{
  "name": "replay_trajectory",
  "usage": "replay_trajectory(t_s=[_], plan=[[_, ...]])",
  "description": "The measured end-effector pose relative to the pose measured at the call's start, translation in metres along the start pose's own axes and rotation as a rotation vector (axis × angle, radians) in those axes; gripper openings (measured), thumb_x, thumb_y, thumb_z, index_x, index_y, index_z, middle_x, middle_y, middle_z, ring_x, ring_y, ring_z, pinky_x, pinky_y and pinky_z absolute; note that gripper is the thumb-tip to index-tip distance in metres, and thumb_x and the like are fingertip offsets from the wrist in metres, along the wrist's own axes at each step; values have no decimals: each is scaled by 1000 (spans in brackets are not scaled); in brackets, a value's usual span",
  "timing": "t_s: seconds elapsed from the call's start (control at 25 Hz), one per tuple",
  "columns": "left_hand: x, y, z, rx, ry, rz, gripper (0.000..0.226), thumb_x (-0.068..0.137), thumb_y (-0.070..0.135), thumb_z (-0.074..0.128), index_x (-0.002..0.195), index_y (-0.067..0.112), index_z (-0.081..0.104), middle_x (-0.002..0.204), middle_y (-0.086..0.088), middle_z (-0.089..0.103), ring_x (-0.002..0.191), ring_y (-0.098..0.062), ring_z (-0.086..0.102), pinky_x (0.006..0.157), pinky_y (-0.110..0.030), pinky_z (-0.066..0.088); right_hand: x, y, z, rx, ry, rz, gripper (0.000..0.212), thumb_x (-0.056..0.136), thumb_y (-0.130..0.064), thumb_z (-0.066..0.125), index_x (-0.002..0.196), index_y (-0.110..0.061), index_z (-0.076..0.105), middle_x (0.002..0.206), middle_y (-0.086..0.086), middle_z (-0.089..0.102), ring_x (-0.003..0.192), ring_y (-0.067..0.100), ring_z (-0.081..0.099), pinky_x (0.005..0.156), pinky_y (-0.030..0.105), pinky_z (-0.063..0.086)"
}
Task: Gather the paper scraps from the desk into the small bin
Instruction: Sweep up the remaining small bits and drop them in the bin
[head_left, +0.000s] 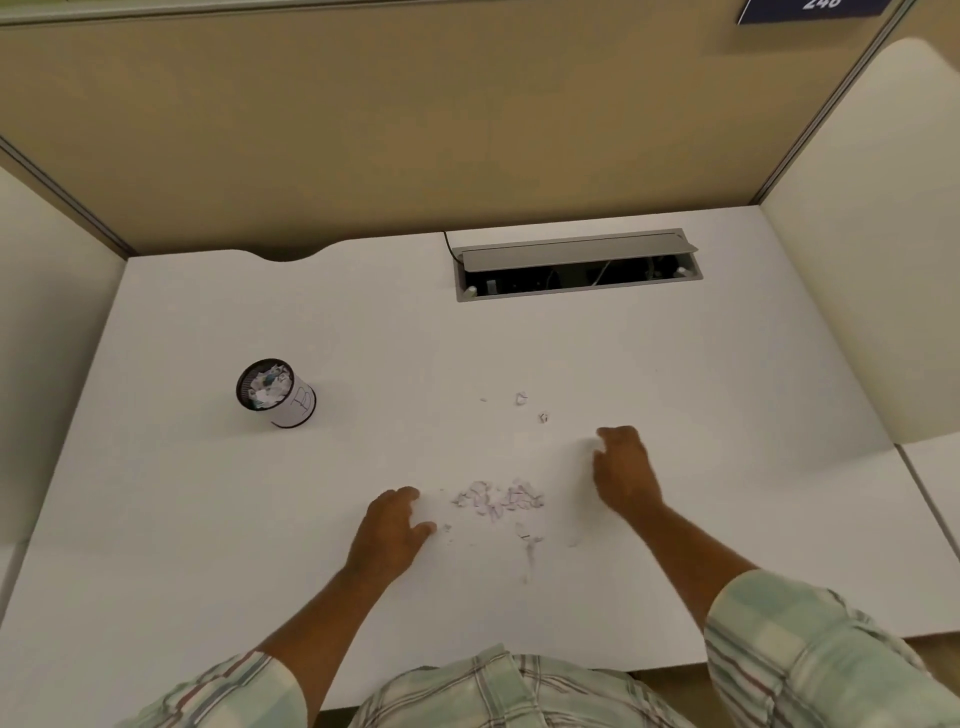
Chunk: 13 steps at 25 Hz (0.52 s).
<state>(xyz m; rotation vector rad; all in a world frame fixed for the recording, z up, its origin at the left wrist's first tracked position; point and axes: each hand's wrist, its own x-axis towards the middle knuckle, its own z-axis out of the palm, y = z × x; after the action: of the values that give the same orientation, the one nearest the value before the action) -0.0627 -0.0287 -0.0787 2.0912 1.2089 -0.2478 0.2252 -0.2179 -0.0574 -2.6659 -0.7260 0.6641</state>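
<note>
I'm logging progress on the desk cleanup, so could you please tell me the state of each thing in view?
small bin: upright, partly filled with scraps.
paper scraps: loose pile on desk, a few strays beyond.
cable hatch: lid open.
left hand: curled, resting beside pile.
right hand: curled on desk, contents unclear.

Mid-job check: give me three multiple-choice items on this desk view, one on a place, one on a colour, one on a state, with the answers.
1. Where does the small bin stand relative to the main scrap pile?
A. Far left
B. Far right
C. On top of it

2. What colour is the desk?
A. Black
B. White
C. Green

3. What state is the bin in?
A. Tipped over
B. Empty
C. Upright, holding scraps

Answers:
1 A, it stands left of and beyond the left hand.
2 B, its bare surface is white.
3 C, white scraps show inside its rim.
</note>
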Motion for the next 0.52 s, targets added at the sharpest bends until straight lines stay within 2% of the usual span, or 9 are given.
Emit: replay_trajectory(t_s=[0.08, 0.16, 0.28, 0.4, 0.48, 0.52], plan=[[-4, -3, 4, -20, -23, -57, 48, 82, 34, 81, 123, 16, 64, 95, 3, 60, 86, -12, 57, 77, -20, 42, 14, 16, -12, -85, -44, 56, 31, 100, -11, 47, 127, -11, 62, 135, 17, 46, 126, 37, 51, 104, 44, 48], [-6, 0, 9, -69, -26, -79, 45, 82, 32, 81, 121, 15, 66, 93, 2, 62, 87, -14, 58, 78, -22, 43, 19, 20, -13, -188, -109, 11, 30, 99, -9, 45, 121, -14, 65, 130, 14, 45, 120, 35, 52, 99, 42, 51], [-9, 14, 18, -120, -42, -81, 42, 84, 28, 79, 122, 14, 66, 101, -3, 66, 88, -13, 58, 82, -20, 42, 10, 5, 4, -312, -135, -87, 32, 98, -4, 39, 123, -9, 58, 129, 14, 45, 112, 30, 54, 98, 34, 50], [-11, 28, 27, -187, -62, -86, 39, 85, 22, 76, 123, 14, 67, 108, -5, 67, 89, -11, 58, 84, -18, 41, -18, -13, 29, -308, -143, -189, 37, 90, 4, 38, 118, -9, 58, 124, 13, 46, 112, 28, 51, 95, 32, 50], [-13, 36, 32, -192, -91, -56, 28, 85, 18, 76, 112, 21, 69, 99, -1, 65, 86, -12, 57, 80, -19, 41, -41, -22, 47, -281, -185, -255, 40, 85, 10, 40, 116, -8, 58, 124, 12, 46, 112, 27, 48, 93, 35, 52], [-14, 39, 33, -172, -112, -28, 17, 84, 18, 76, 98, 24, 67, 89, 2, 62, 80, -12, 55, 73, -20, 40, -53, -27, 54, -277, -207, -290, 40, 84, 10, 42, 116, -8, 58, 125, 11, 45, 113, 27, 47, 92, 35, 53]])
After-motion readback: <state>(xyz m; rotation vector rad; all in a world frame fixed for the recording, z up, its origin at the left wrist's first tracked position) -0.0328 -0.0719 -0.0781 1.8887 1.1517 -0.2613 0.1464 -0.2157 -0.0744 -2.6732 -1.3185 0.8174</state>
